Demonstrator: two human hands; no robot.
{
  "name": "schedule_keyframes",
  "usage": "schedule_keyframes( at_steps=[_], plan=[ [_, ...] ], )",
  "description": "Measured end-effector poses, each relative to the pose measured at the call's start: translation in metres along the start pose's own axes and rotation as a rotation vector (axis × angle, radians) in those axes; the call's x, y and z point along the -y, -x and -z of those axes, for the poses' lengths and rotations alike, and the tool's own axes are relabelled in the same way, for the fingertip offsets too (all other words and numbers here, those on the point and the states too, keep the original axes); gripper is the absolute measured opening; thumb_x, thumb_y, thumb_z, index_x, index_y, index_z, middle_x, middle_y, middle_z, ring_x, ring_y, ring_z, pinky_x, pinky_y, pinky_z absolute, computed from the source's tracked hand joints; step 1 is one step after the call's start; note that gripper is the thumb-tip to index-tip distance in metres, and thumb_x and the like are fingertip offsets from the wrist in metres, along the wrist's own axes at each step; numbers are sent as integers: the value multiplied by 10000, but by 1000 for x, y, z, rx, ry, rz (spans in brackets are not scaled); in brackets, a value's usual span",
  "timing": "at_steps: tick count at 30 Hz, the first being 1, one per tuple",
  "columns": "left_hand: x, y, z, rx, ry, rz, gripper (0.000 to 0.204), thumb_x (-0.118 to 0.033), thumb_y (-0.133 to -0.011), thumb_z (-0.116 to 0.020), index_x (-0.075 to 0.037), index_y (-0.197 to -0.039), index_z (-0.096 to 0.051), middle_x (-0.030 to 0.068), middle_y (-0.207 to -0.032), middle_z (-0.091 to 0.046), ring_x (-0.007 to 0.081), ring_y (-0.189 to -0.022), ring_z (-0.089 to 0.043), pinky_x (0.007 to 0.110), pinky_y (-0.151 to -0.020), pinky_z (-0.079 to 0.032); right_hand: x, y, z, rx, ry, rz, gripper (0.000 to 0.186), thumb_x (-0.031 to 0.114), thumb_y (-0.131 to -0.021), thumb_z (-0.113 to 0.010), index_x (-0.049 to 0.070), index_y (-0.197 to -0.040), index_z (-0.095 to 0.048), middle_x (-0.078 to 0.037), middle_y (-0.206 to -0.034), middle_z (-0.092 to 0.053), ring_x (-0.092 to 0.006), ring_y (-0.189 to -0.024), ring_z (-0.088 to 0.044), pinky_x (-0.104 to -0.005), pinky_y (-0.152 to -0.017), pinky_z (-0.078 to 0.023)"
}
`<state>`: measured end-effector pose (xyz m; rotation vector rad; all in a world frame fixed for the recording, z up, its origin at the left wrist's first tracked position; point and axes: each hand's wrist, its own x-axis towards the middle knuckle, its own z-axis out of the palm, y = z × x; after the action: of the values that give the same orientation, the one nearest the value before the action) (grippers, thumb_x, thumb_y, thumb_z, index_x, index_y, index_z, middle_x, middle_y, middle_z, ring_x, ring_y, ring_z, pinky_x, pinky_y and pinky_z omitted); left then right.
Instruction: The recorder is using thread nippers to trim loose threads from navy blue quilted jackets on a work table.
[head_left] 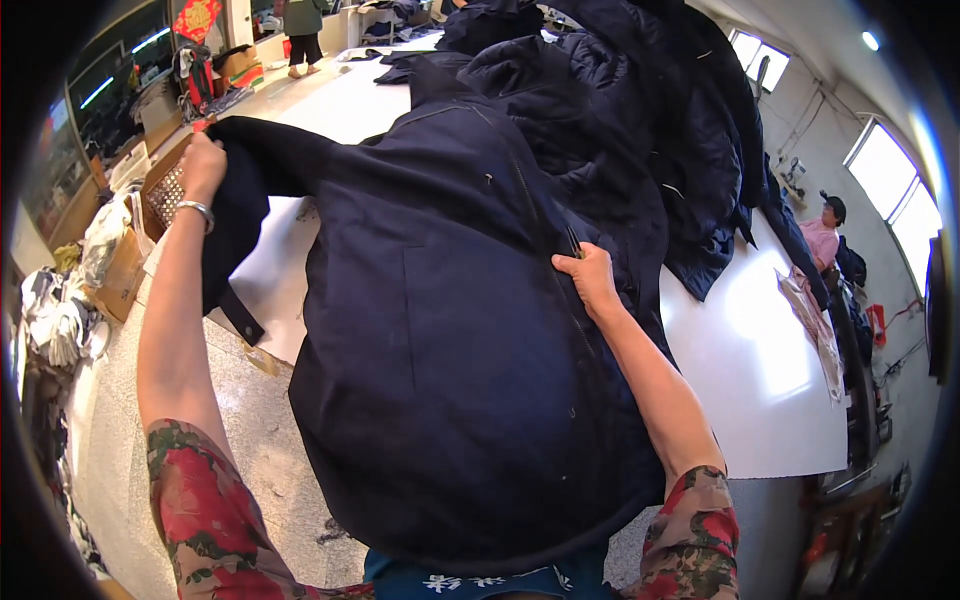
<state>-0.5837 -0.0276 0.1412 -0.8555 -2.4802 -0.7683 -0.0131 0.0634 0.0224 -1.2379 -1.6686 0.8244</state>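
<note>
Since that navy jacket [460, 350] drapes off the white table [725, 425], it'll probably feel heavyish but soft, so grab it by thick edges. Left hand [203, 165] pinches what looks like a sleeve [238, 205]; right hand [592, 278] grips a small dark tool [573, 240].

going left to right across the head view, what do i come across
White bundle → left hand → vertical line on the dark jacket → right hand → person in pink → large window.

Frame centre's totally blocked by the dark jacket [460, 320]. Open passage is offered over the white tabletop [730, 410], right of frame.
</note>
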Motion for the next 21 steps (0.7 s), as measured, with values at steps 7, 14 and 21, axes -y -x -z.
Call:
schedule_keyframes(
  at_steps=[7, 14, 21],
  plan=[
    [-107, 181, 38, 1, 173, -712, 619, -388, -859, -634, -95, -1372, -448, 170, -1476, -344, 356, -1383, -268, 572, -1076, -222, 4, 1, -3, 59, 26, -61, 180, 103, -716, -724, -29, -723, -601, -54, -652, -599, -102, -606, -541, -294, -568, -440],
    [-56, 216, -34, 622, 163, -741, 834, -635, -860, -493, -130, -1486, -273, 140, -1562, -171, 314, -1441, -156, 632, -1093, -151, 37, 30, 1, 256, -558, -333, 167, 26, -811, -684, -42, -949, -619, -96, -830, -676, -174, -682, -657, -304, -678, -562],
    [-52, 194, -22, 766, 66, -778, 875, -691, -864, -423, -112, -1494, -241, 132, -1567, -162, 297, -1447, -147, 585, -1114, -173, 39, 50, -5, 326, -556, -344, 218, 45, -810, -699, -21, -998, -611, -72, -875, -676, -152, -724, -648, -266, -703, -536]
  ],
)
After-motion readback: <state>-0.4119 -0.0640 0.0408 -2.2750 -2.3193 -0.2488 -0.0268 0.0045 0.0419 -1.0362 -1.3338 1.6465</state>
